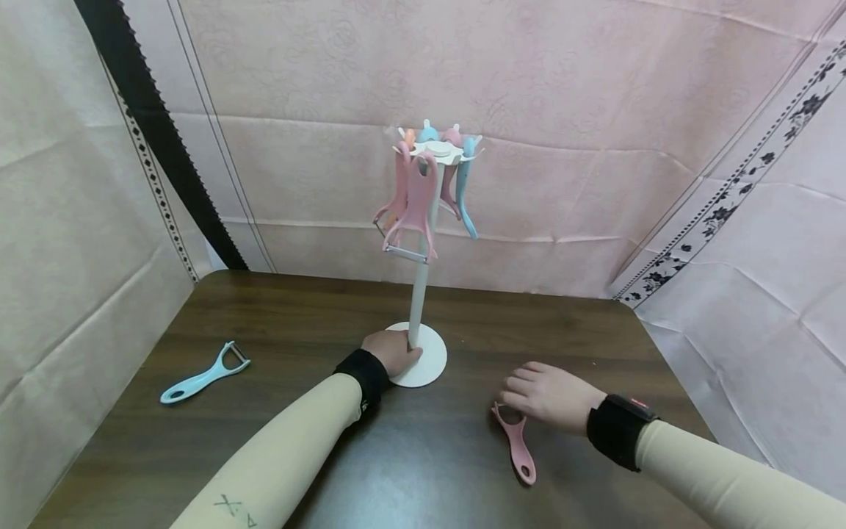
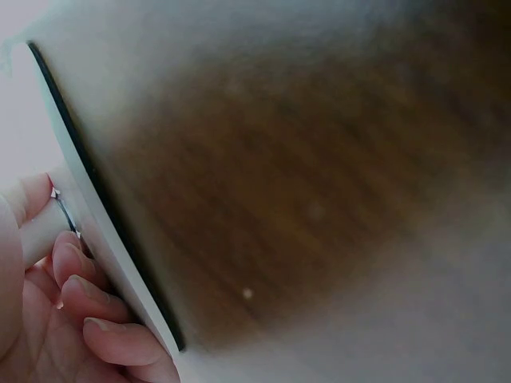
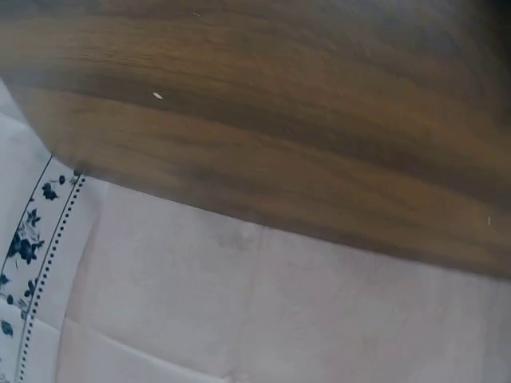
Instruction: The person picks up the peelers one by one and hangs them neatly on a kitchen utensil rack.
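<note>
My left hand (image 1: pixel 391 351) grips the lower pole of a white stand (image 1: pixel 419 294), just above its round base (image 1: pixel 432 360). In the left wrist view its fingers (image 2: pixel 104 299) curl round the pole beside the base's edge. Pink peelers (image 1: pixel 419 195) and a blue peeler (image 1: pixel 465 191) hang at the stand's top, among several others. On the right, my right hand (image 1: pixel 551 393) is over the head end of a pink peeler (image 1: pixel 518 444), whose handle points toward me. The fingers hide part of that head, so a grip cannot be made out. The right wrist view lacks the hand.
A light blue peeler (image 1: pixel 205 378) lies on the left of the dark wooden table (image 1: pixel 317 308). Pale cloth (image 1: pixel 542 88) hangs behind the table, and more cloth stands along both sides. The table's far edge runs just behind the stand.
</note>
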A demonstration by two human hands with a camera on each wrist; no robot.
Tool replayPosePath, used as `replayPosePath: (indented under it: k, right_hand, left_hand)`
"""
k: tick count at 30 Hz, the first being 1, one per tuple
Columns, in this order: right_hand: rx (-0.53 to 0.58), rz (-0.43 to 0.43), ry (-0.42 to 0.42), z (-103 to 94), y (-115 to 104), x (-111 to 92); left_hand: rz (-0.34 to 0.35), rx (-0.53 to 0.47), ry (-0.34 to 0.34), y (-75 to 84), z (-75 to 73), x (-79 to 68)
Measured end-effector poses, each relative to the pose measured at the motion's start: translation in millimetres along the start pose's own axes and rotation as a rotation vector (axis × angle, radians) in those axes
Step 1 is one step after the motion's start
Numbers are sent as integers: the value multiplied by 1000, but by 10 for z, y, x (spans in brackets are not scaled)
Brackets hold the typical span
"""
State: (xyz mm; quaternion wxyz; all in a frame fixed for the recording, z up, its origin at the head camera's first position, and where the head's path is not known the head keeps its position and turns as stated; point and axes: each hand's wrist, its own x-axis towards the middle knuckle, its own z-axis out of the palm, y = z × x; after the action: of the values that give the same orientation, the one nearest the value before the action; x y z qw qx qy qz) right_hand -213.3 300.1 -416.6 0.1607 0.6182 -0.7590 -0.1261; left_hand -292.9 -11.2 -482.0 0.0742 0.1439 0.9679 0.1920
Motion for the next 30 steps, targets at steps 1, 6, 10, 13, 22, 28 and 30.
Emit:
replayPosePath:
  k: [1, 6, 10, 13, 22, 28, 30]
  right_hand:
    - [-1, -24, 5, 40, -20, -14]
    - [-41, -96, -16, 129, -139, -60]
    - [-85, -124, -94, 142, -229, -86]
    - [-94, -135, -121, 158, -275, -82]
    - [-98, -158, -122, 175, -311, -62]
    - [-105, -131, -71, 214, -343, -62]
    - [-117, -119, -46, 231, -359, -55]
  left_hand:
    - [-2, 3, 1, 0, -3, -4]
    - [-10, 7, -9, -11, 15, 26]
    - [-1, 4, -9, -26, 29, 45]
    - [2, 5, -4, -34, 36, 48]
    - [-4, 0, -4, -13, 8, 14]
    - [7, 11, 2, 23, -57, -58]
    - [10, 11, 2, 36, -73, -75]
